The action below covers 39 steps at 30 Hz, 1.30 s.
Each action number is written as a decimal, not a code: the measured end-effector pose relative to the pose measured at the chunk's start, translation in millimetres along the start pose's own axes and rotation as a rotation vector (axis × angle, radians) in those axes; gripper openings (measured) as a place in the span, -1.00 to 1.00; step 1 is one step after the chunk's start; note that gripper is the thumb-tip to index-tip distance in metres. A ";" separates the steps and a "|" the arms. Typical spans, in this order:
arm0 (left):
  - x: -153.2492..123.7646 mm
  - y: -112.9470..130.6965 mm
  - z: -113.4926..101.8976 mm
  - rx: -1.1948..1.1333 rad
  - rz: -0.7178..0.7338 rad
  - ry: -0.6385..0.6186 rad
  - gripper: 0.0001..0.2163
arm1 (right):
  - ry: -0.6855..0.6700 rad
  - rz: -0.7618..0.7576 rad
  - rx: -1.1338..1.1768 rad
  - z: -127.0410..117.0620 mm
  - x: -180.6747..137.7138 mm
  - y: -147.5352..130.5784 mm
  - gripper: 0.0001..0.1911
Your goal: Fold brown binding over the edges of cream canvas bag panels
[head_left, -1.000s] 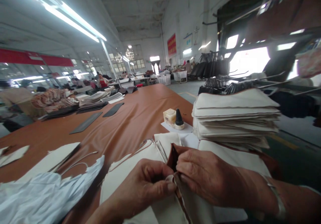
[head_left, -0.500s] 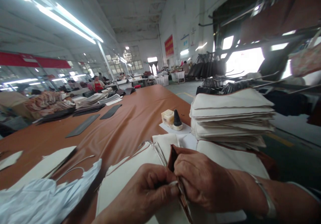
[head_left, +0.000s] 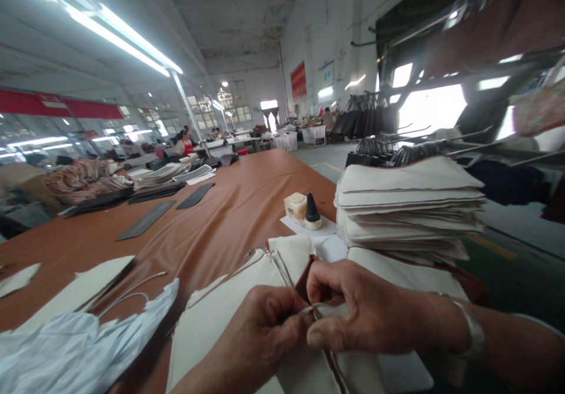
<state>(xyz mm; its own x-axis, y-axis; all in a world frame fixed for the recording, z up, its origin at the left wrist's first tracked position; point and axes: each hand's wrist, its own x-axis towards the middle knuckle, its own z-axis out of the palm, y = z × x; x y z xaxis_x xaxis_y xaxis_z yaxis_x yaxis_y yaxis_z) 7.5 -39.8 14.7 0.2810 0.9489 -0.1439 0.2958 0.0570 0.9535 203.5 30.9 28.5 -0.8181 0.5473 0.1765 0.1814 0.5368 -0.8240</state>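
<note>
Close in front of me, both hands pinch the edge of a cream-and-brown leather piece [head_left: 304, 367]. My left hand [head_left: 260, 335] is closed, thumb and forefinger on the seam edge. Meeting it at the fingertips, my right hand [head_left: 371, 311] is closed too and grips the same edge, a bracelet on its wrist. A brown flap of the piece rises behind the fingers. Underneath and to the left lie more cream panels [head_left: 220, 314] with brown edging. Part of the held edge is hidden by my fingers.
A tall stack of cream panels [head_left: 406, 205] stands at the right. A pale bottle with a black cone cap [head_left: 312, 208] stands beyond my hands. Brown leather [head_left: 247, 188] covers the table, with dark strips [head_left: 145, 220] on it. Light-blue crumpled cloth [head_left: 75, 353] lies at the left.
My right hand has rolled so its thumb shows at the front, pinching the edge beside my left fingers. The brown flap is lower and more covered. A person in the background has shifted right.
</note>
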 end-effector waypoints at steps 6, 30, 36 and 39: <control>-1.1 2.5 3.4 0.079 -0.012 0.033 -0.63 | 0.004 0.083 0.139 7.4 0.0 2.4 -0.88; 1.5 -19.0 9.7 -0.274 -0.072 -0.061 -0.60 | 0.081 -0.429 -0.143 5.5 -25.7 26.7 -0.76; -5.2 -4.8 8.5 -0.029 0.012 -0.070 -0.60 | -0.180 -0.007 0.222 -6.6 -16.2 15.9 -0.50; -4.3 -3.4 10.8 0.029 0.066 -0.063 -0.60 | -0.205 -0.090 0.119 -6.8 -13.0 14.4 -0.54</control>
<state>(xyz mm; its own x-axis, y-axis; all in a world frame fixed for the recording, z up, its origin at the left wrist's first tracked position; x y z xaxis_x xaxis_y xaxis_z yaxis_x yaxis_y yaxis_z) 15.1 -47.4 9.2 0.3569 0.9289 -0.0985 0.3012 -0.0146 0.9534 220.5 35.9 17.9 -0.9240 0.3522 0.1491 0.0469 0.4912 -0.8698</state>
